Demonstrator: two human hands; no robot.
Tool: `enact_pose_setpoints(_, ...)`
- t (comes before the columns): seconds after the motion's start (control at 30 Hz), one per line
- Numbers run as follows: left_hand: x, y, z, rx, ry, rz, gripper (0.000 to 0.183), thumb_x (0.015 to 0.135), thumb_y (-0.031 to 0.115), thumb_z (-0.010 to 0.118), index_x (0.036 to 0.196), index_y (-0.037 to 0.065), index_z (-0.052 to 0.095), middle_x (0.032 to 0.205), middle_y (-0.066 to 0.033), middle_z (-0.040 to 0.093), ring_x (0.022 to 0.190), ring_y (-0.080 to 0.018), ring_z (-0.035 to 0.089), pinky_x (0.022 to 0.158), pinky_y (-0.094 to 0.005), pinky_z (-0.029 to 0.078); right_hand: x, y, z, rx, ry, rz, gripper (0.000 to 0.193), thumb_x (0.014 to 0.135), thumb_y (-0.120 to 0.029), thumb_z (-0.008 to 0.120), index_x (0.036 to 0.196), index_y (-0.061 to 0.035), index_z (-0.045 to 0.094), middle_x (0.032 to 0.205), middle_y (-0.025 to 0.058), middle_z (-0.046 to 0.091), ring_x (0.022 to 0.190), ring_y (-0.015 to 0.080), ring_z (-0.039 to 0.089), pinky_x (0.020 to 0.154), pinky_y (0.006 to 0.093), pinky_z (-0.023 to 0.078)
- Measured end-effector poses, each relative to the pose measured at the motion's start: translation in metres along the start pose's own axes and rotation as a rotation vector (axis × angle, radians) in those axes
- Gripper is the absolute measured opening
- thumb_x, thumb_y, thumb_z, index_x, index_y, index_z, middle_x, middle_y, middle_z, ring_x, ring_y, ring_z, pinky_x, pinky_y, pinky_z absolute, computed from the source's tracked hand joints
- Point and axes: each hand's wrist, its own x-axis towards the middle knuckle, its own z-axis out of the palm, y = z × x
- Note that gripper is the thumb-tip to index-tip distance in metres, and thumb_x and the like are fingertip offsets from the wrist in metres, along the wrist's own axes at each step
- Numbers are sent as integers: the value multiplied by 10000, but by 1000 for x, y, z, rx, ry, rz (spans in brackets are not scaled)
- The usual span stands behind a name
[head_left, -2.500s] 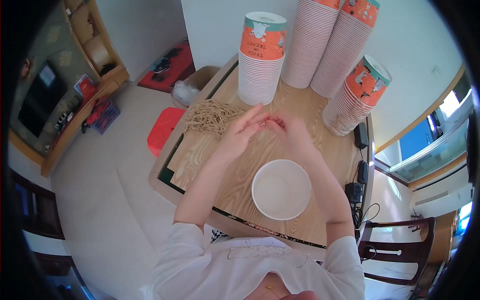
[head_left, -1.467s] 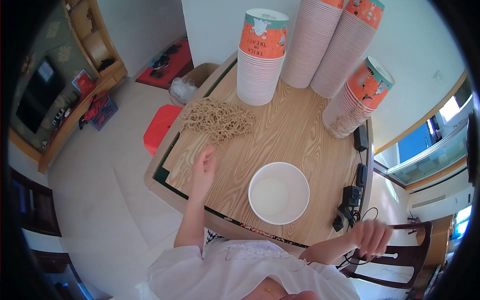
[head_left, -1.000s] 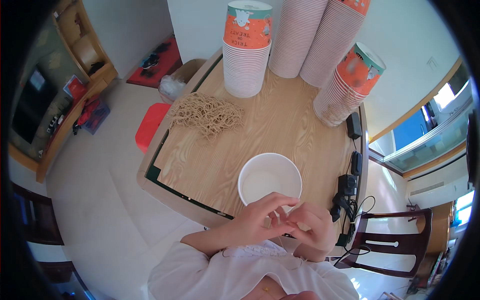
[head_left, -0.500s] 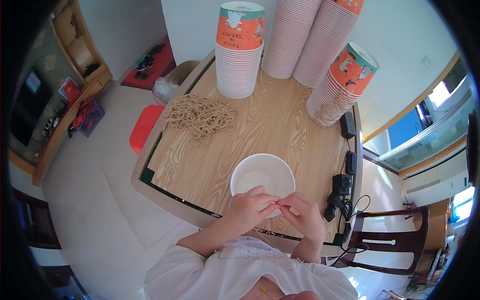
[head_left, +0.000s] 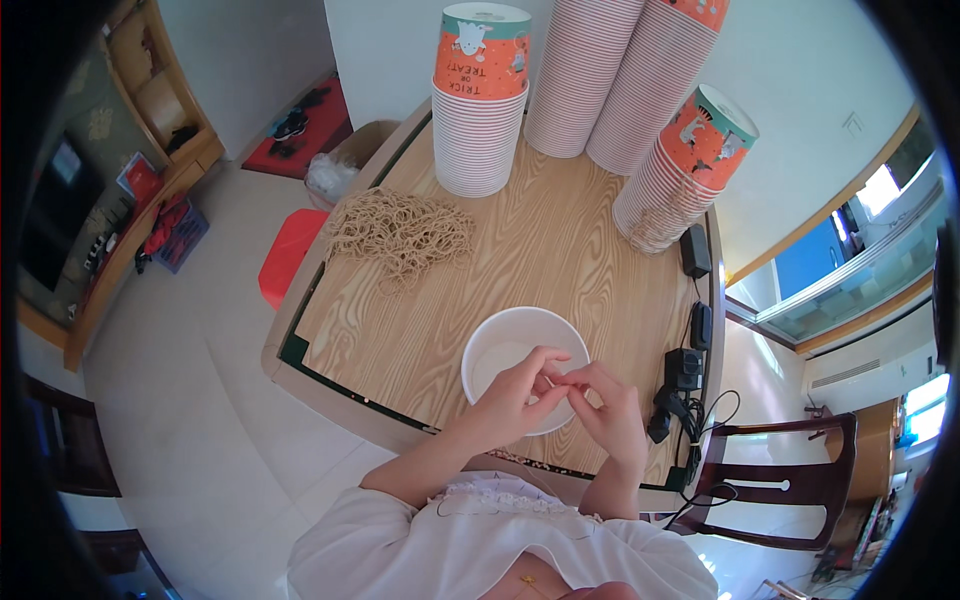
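A white paper bucket [head_left: 482, 345] stands with its mouth up near the table's front edge. Above its near right rim, my left hand [head_left: 525, 392] and my right hand [head_left: 606, 405] meet at the fingertips, both pinched closed. A thin piece of string seems to run between them; a faint strand dangles below, over the table edge in front of my shirt. The pinched part itself is too small to make out clearly. Farther off to the left lies a loose tangled heap of tan twine [head_left: 400, 235].
Tall stacks of nested paper buckets [head_left: 480, 140] line the table's far side; twine hangs over the far right stack [head_left: 668, 205]. Black power adapters and cables [head_left: 684, 370] run along the right edge. A dark wooden chair [head_left: 790, 480] stands at right, a red stool [head_left: 290, 258] at left.
My left hand has turned and lifted slightly, its fingers now arched over the bucket. Both hands have shifted a little to the right, fingertips still together. The bucket stays in place.
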Motion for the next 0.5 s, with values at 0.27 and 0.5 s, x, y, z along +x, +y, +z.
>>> enact_pose_setpoints(0.27, 4, -9, 3, 24, 8, -95, 202, 818, 44, 590, 1006, 29, 519, 726, -58, 582, 604, -102, 524, 551, -251, 431, 1, 10, 1, -4, 62, -9, 117, 731, 54, 620, 837, 12, 597, 769, 102, 591, 702, 182, 597, 634, 262, 464)
enact_pose_setpoints(0.5, 6, -13, 0, 68, 88, -60, 108, 818, 89, 613, 821, -6, 562, 692, -50, 579, 568, -100, 496, 533, -243, 417, 1, 13, 4, 35, 158, 30, 134, 718, 56, 642, 837, 14, 597, 783, 102, 593, 722, 180, 594, 664, 260, 460)
